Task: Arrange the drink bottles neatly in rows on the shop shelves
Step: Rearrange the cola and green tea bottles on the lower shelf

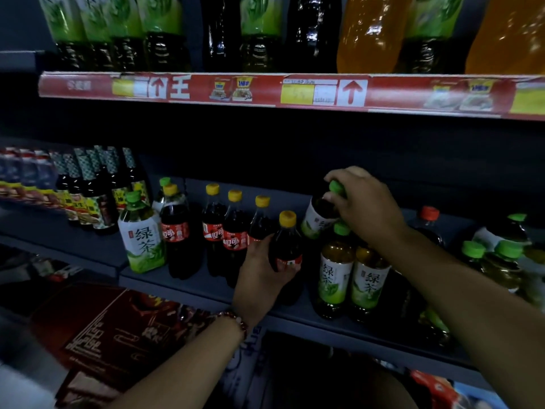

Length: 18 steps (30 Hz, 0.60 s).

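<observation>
Nearest, the left hand (259,278) grips a yellow-capped cola bottle (286,249) round its body at the front edge of the grey middle shelf (206,286). Just right stand two green tea bottles (352,276). Behind them, the right hand (361,202) pinches the green cap of a tilted green tea bottle (320,215). Further left, four cola bottles (224,231) stand in a loose row. Above, large bottles (368,36) line the upper shelf.

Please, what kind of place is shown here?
Most likely a small shop's drinks aisle: a red price strip with tags edges the upper shelf, and cola bottles and green tea bottles stand in rows.
</observation>
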{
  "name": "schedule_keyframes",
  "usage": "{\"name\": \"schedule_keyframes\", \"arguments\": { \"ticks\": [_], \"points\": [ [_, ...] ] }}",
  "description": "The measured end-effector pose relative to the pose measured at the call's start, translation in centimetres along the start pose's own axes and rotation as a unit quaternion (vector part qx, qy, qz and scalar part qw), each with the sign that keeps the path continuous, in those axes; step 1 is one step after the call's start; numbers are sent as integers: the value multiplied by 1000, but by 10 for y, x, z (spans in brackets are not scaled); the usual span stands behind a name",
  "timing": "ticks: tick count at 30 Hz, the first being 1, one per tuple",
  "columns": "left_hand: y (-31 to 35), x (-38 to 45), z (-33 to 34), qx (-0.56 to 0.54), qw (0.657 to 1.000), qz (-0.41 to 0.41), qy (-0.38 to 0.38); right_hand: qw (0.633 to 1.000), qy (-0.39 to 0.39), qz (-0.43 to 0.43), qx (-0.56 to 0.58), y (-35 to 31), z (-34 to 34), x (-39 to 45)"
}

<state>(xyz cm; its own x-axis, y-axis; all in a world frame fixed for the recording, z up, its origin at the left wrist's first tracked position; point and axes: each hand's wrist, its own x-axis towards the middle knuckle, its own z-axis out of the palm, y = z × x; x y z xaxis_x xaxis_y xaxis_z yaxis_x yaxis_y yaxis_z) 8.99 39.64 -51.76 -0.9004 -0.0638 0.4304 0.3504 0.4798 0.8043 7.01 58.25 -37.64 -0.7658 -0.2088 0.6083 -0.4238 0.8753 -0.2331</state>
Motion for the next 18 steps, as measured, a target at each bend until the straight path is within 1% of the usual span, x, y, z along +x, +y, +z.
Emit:
{"name": "schedule_keyframes", "arguments": {
  "ticks": [2, 5, 8, 11, 16, 18],
  "points": [
    [1, 2, 5, 16, 1000, 2, 3, 999, 45, -14, 1, 1, -14, -6],
    [3, 7, 15, 83, 996, 13, 24, 993, 115, -22, 19, 3, -34, -17],
    [12, 9, 22, 136, 990, 16, 31, 985, 163, 8, 48, 4, -52, -34],
    [16, 9, 26, 166, 986, 0, 23, 974, 215, 17, 66, 5, -60, -56],
    [20, 13, 23, 213, 977, -22, 8, 959, 275, -3, 64, 2, -58, -91],
    [21, 11, 18, 217, 976, -24, -1, 958, 279, -14, 70, -2, -59, -99]
  ]
}}
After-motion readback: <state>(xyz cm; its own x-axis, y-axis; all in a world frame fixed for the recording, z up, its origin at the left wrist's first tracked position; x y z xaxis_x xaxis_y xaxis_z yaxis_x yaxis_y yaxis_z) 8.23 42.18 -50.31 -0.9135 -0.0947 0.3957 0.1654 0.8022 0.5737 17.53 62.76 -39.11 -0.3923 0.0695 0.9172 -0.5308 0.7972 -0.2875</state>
